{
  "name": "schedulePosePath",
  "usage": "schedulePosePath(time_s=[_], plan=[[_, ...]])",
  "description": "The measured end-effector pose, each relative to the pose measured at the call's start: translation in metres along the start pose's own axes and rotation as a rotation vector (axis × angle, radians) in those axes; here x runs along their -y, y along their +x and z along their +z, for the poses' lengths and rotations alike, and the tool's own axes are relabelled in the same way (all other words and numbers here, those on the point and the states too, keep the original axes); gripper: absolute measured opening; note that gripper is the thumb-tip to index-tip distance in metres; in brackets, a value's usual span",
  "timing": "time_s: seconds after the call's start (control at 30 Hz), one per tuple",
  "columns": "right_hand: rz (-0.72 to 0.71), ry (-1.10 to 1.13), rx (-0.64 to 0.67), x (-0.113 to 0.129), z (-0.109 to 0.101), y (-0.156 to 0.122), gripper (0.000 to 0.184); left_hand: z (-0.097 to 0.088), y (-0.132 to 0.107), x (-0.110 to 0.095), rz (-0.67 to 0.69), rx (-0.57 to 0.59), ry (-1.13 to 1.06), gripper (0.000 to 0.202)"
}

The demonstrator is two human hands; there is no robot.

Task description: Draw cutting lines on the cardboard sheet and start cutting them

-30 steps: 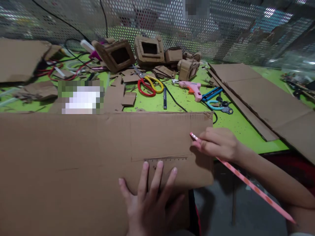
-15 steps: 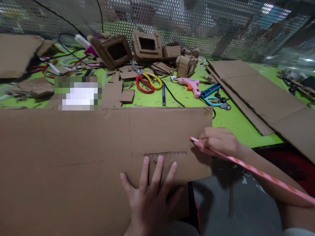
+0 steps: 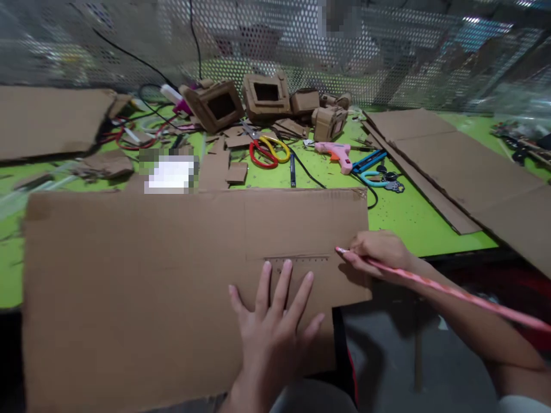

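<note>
A large brown cardboard sheet (image 3: 142, 269) lies across the near edge of the green table (image 3: 400, 218). My left hand (image 3: 275, 321) rests flat on it with fingers spread, pressing down a clear ruler (image 3: 301, 265) whose top edge follows a faint pencil line. My right hand (image 3: 379, 255) is closed on a long pink pencil (image 3: 451, 292). The pencil tip touches the cardboard just past the ruler's right end, close to the sheet's right edge.
Red-and-yellow scissors (image 3: 267, 150), a pink glue gun (image 3: 338, 154), a blue cutter (image 3: 370, 162), small cardboard boxes (image 3: 267, 97) and cables lie behind the sheet. More cardboard sheets (image 3: 465, 166) cover the right side and the far left (image 3: 47, 120). A perforated metal screen stands at the back.
My right hand slid down with the pencil tip, from above the ruler line to level with it. The pencil now lies flatter. My view shifted, showing the sheet's left edge.
</note>
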State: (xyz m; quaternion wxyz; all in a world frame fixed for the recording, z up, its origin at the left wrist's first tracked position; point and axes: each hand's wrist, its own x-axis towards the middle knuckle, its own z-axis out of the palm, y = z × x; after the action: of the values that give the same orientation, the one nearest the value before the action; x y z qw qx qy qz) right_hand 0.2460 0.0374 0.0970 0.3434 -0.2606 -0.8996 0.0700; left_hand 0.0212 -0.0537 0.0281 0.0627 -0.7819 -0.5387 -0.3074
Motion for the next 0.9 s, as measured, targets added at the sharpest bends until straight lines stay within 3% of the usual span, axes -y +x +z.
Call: schedulePosePath(time_s=[0.07,0.1,0.17,0.23,0.27,0.3,0.37,0.4,0.47,0.53,0.63,0.7,0.77,0.9], plan=[[0.135,0.38,-0.099,0.005,0.001,-0.001,0.012,0.003,0.001,0.001,0.022,-0.029,0.013,0.063],[0.189,0.608,-0.118,0.008,0.002,-0.001,0.018,0.004,0.001,0.001,0.03,-0.028,0.017,0.064],[0.253,0.969,-0.012,0.012,0.005,0.003,0.04,0.003,0.001,0.001,0.049,-0.001,0.021,0.065],[0.321,1.048,0.08,0.013,0.004,0.009,0.051,0.0,0.001,0.003,0.067,0.028,0.029,0.064],[0.35,1.0,-0.002,0.012,0.001,0.013,0.049,-0.004,0.001,0.004,0.081,0.044,0.034,0.063],[0.362,0.928,-0.193,0.011,-0.003,0.017,0.044,-0.007,0.001,0.007,0.101,0.068,0.039,0.061],[0.34,0.792,-0.719,0.008,-0.015,0.022,0.035,-0.016,0.002,0.015,0.166,0.128,0.056,0.055],[0.325,0.761,-0.894,0.006,-0.021,0.023,0.035,-0.021,0.003,0.019,0.212,0.166,0.07,0.052],[0.451,0.741,-0.899,0.004,-0.03,0.021,0.022,-0.029,0.009,0.029,0.321,0.243,0.098,0.052],[0.487,0.676,-0.758,0.0,-0.03,0.015,0.017,-0.036,0.018,0.036,0.421,0.297,0.123,0.056],[0.489,0.539,-0.588,-0.006,-0.017,0.006,0.022,-0.039,0.033,0.042,0.568,0.342,0.155,0.059],[0.458,0.499,-0.535,-0.008,-0.005,0.005,0.038,-0.038,0.042,0.043,0.671,0.353,0.162,0.056],[0.391,0.512,-0.535,-0.008,0.005,0.008,0.053,-0.034,0.05,0.044,0.734,0.347,0.158,0.055],[0.2,0.572,-0.647,-0.003,0.018,0.011,0.045,-0.022,0.072,0.039,0.726,0.29,0.136,0.064]])
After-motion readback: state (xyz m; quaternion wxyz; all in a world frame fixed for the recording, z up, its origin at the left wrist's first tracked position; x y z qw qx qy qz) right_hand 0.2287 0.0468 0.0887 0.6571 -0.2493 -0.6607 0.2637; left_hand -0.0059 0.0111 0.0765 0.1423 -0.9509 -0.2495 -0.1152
